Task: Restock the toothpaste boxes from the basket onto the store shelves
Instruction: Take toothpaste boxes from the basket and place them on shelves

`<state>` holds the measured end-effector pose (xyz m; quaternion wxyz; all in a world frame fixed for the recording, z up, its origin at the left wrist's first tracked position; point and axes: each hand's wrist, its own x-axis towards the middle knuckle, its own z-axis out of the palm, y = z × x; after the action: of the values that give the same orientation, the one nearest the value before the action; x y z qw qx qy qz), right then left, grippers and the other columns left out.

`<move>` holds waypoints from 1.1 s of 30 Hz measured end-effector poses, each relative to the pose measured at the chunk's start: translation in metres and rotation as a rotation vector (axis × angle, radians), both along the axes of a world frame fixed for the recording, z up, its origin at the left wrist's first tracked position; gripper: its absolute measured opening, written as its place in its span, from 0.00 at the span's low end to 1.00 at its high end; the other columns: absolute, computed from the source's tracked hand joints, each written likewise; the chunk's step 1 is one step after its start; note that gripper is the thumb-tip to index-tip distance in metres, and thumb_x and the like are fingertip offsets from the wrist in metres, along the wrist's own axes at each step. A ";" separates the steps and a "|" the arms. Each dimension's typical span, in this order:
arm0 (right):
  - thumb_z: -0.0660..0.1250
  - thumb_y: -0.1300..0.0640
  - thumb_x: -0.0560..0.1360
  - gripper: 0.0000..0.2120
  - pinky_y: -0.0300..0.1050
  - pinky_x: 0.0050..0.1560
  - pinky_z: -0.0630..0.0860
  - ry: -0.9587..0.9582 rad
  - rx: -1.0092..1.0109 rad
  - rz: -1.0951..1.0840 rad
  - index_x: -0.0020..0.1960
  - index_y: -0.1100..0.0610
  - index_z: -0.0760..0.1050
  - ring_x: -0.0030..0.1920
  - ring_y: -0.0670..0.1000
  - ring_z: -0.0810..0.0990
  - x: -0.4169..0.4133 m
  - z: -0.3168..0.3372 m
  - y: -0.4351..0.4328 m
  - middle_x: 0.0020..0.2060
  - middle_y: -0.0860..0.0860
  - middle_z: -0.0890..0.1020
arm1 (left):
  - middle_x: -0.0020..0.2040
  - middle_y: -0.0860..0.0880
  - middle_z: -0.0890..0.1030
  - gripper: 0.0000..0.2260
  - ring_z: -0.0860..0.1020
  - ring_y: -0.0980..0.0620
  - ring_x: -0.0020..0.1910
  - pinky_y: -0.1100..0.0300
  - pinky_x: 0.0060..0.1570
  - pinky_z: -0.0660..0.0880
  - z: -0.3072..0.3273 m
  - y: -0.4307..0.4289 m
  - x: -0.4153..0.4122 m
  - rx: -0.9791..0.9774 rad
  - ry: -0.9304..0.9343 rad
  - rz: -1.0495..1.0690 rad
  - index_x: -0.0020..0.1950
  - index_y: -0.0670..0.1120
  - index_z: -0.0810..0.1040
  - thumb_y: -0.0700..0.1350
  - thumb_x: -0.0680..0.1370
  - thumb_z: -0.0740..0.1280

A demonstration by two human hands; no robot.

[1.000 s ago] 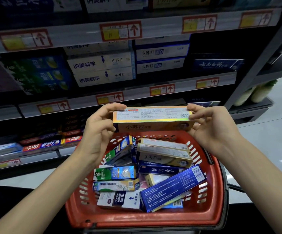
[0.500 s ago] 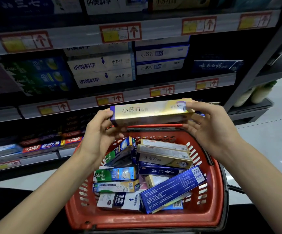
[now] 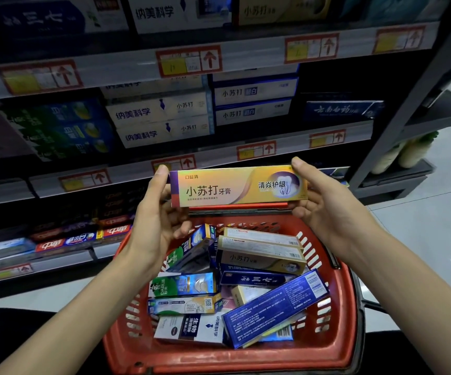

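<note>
**A:** What does the head view show of the box in hand?

**B:** It is a long, flat-sided carton of glossy card. This gold box (image 3: 237,188) has a purple band at its left end and a tooth picture near its right. It is held level with its printed face toward the camera, above the far rim of the basket (image 3: 335,334) and in front of the shelves (image 3: 127,66).

**A:** And the grip?

**B:** The left hand (image 3: 159,212) pinches the left end, thumb on the top edge and fingers curled beneath. The right hand (image 3: 324,201) does the same at the right end.

**A:** What about the basket?

**B:** It is red moulded plastic with slotted walls and rounded corners. Inside is a loose heap of cartons at mixed angles. A dark blue box (image 3: 275,307) lies tilted across the near right, a green box (image 3: 183,285) sits at the left, and a second gold carton (image 3: 262,259) lies behind them.

**A:** And the shelving?

**B:** The shelves are dark, with pale front rails carrying red-framed price labels (image 3: 189,62). White boxes (image 3: 162,112) are stacked on the middle tier.

**A:** What is hard to make out?

**B:** The lower cartons in the heap are covered by those on top. The top tier is cut off by the frame. The lowest shelf at the left is dim and blurred, and the print on the labels is too soft to read.
</note>
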<state>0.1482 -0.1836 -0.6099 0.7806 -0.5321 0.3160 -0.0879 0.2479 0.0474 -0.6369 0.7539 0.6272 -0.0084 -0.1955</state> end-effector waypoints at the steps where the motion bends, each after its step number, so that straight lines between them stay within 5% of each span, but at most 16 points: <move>1: 0.74 0.43 0.76 0.19 0.40 0.38 0.72 -0.013 0.010 -0.011 0.55 0.59 0.83 0.38 0.48 0.80 0.000 0.001 -0.002 0.42 0.53 0.87 | 0.49 0.46 0.86 0.22 0.72 0.48 0.40 0.57 0.34 0.63 0.002 -0.001 0.000 -0.023 -0.030 -0.006 0.53 0.52 0.87 0.64 0.82 0.59; 4: 0.74 0.44 0.75 0.17 0.40 0.37 0.72 -0.055 0.018 -0.048 0.54 0.57 0.83 0.38 0.47 0.81 0.003 0.008 -0.007 0.42 0.52 0.87 | 0.48 0.43 0.84 0.18 0.73 0.52 0.35 0.55 0.34 0.63 0.008 -0.004 0.001 -0.077 -0.128 -0.017 0.52 0.53 0.87 0.62 0.82 0.62; 8: 0.75 0.44 0.74 0.22 0.40 0.37 0.72 -0.146 0.045 -0.111 0.59 0.59 0.81 0.37 0.45 0.83 0.010 0.022 -0.016 0.43 0.52 0.87 | 0.48 0.37 0.78 0.24 0.74 0.51 0.34 0.55 0.36 0.66 0.024 -0.008 0.006 -0.086 -0.238 -0.052 0.62 0.38 0.79 0.59 0.80 0.65; 14: 0.73 0.51 0.77 0.17 0.37 0.38 0.76 -0.318 0.114 -0.186 0.61 0.60 0.81 0.40 0.44 0.85 0.018 0.047 -0.028 0.51 0.55 0.88 | 0.45 0.42 0.83 0.14 0.76 0.52 0.35 0.49 0.41 0.72 0.070 -0.020 0.006 -0.007 -0.423 -0.079 0.58 0.48 0.83 0.56 0.80 0.69; 18: 0.72 0.61 0.77 0.11 0.37 0.41 0.80 -0.462 0.075 -0.179 0.58 0.62 0.82 0.46 0.47 0.86 0.014 0.079 -0.035 0.53 0.58 0.87 | 0.47 0.45 0.86 0.14 0.77 0.53 0.36 0.57 0.37 0.73 0.124 -0.037 0.004 0.060 -0.554 -0.028 0.59 0.47 0.83 0.54 0.80 0.66; 21: 0.72 0.61 0.77 0.12 0.42 0.48 0.79 -0.549 -0.017 -0.196 0.59 0.60 0.81 0.49 0.47 0.86 0.013 0.119 -0.047 0.52 0.55 0.88 | 0.51 0.49 0.87 0.15 0.80 0.52 0.38 0.58 0.38 0.77 0.176 -0.049 0.007 0.146 -0.706 -0.011 0.61 0.52 0.83 0.55 0.80 0.64; 28: 0.75 0.58 0.76 0.16 0.45 0.52 0.80 -0.707 -0.341 -0.259 0.63 0.55 0.80 0.54 0.49 0.87 0.026 0.230 -0.084 0.52 0.50 0.88 | 0.57 0.64 0.83 0.19 0.80 0.63 0.58 0.62 0.58 0.76 0.275 -0.077 0.030 0.314 -0.963 0.065 0.66 0.61 0.80 0.62 0.79 0.60; 33: 0.76 0.52 0.76 0.16 0.34 0.42 0.79 -0.712 -0.651 -0.296 0.62 0.50 0.82 0.52 0.47 0.85 0.055 0.287 -0.127 0.53 0.45 0.86 | 0.53 0.61 0.80 0.08 0.76 0.69 0.54 0.76 0.49 0.71 0.322 -0.114 0.058 0.408 -1.085 0.176 0.59 0.62 0.80 0.53 0.84 0.64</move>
<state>0.2033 -0.3110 -0.3229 0.6126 -0.6347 0.0585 -0.4675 0.3056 -0.0669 -0.3149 0.5191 0.7684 -0.3031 0.2195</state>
